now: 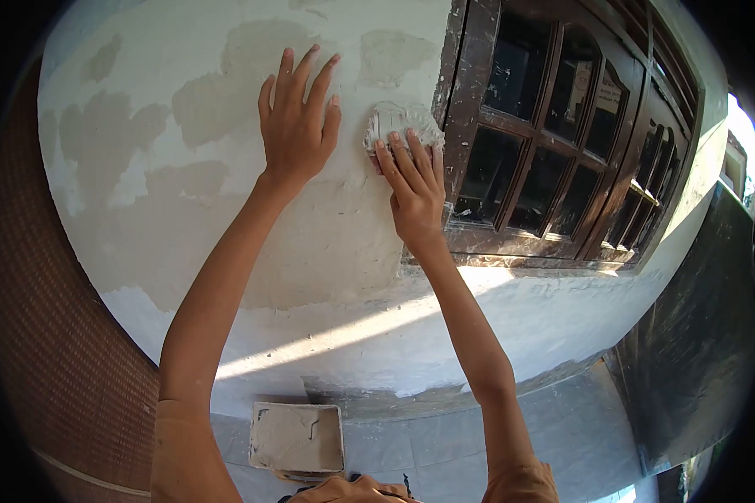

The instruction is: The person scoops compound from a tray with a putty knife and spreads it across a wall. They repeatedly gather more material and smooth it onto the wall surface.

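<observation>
My left hand (298,121) is raised against the wall (319,251), its fingers spread and nothing held in it. Between them and to the right, my right hand (415,189) presses its fingers over a flat spreader (387,126) thickly coated in wet, pale putty. A bit of reddish edge shows under the fingers; the rest of the spreader's shape is hidden by putty. It rests on the wall close to the window frame (455,92). Damp grey-beige putty patches cover much of the wall around both hands, with paler paint between them.
On the tiled floor (445,440) below stands a tub (339,436) of putty. The dark wooden window (554,126) with small panes fills the right. A woven brown panel (67,318) borders the left, a dark sheet (688,335) the far right. Sunlight crosses the lower wall.
</observation>
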`<state>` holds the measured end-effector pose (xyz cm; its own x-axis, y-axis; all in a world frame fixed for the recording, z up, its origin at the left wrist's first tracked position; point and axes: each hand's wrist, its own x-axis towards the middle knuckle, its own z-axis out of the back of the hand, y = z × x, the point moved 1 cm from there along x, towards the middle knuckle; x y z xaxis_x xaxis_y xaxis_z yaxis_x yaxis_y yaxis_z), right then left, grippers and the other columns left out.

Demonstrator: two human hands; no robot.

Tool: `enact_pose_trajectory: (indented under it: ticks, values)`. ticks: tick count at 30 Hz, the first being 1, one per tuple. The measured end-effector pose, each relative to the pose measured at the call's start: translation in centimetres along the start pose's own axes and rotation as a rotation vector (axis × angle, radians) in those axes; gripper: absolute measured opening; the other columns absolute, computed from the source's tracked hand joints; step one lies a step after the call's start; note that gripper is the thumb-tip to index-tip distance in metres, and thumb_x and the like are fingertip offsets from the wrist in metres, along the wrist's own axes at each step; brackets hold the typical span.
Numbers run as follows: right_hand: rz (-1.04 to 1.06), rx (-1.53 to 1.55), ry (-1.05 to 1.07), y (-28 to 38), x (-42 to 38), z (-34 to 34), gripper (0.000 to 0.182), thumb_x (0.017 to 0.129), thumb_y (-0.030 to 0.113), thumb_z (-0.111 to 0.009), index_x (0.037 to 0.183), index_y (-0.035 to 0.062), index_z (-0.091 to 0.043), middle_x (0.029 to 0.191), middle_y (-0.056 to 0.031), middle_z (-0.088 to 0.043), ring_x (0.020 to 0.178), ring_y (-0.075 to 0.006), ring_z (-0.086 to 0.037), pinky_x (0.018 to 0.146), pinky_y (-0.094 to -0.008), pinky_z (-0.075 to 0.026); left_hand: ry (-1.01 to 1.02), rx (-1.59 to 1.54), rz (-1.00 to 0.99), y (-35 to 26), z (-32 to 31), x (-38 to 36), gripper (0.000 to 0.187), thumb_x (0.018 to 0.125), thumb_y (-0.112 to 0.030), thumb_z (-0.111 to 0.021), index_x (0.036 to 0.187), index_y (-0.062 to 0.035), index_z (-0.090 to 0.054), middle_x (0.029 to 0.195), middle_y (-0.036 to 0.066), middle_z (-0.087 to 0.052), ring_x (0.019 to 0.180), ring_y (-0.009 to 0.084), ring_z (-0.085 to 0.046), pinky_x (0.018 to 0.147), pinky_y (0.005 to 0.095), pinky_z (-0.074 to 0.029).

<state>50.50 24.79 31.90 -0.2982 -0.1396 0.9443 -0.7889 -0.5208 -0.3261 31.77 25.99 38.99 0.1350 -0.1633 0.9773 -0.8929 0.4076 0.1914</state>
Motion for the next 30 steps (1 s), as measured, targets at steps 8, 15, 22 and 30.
enact_pose_trajectory:
  ticks: [8,15,22,30]
  values:
    - [-0.064,-0.077,0.154,-0.2,-1.4,-0.8,0.049,0.082,0.004,-0.060,0.129,0.0193,-0.064,0.136,-0.0034,-0.059,0.132,-0.0271,-0.049,0.110,-0.0508,-0.036,-0.008,-0.028,-0.073,1.0,-3.1,0.1,0.048,0.097,-0.022,-0.046,0.144,-0.0199,-0.045,0.152,0.007,-0.037,0.145,0.0318,-0.027,0.114,0.0529,-0.019]
    - [-0.151,-0.050,0.336,2.3,-3.5,2.2,0.052,0.080,-0.003,-0.062,0.127,0.0193,-0.064,0.135,-0.0040,-0.060,0.131,-0.0262,-0.050,0.110,-0.0493,-0.037,0.020,-0.040,-0.058,1.0,-3.0,-0.2,0.049,0.097,-0.024,-0.045,0.146,-0.0229,-0.043,0.154,0.007,-0.035,0.145,0.0323,-0.027,0.115,0.0544,-0.018]
    - [-0.395,0.209,0.092,2.3,-2.2,6.2,0.052,0.084,-0.010,-0.059,0.131,0.0118,-0.061,0.113,-0.0130,-0.069,0.105,-0.0226,-0.068,0.089,-0.0369,-0.054,0.019,-0.025,-0.021,0.8,-3.0,-0.3,0.049,0.097,-0.024,-0.046,0.145,-0.0220,-0.044,0.154,0.006,-0.036,0.145,0.0314,-0.027,0.115,0.0541,-0.019]
    - [-0.598,0.446,-0.160,-2.8,5.5,3.4,0.041,0.089,-0.007,-0.058,0.129,0.0034,-0.061,0.093,-0.0154,-0.072,0.088,-0.0111,-0.067,0.074,-0.0266,-0.054,0.023,0.057,-0.033,0.8,-2.7,-0.2,0.048,0.096,-0.022,-0.047,0.144,-0.0198,-0.046,0.152,0.007,-0.038,0.145,0.0308,-0.028,0.115,0.0540,-0.018]
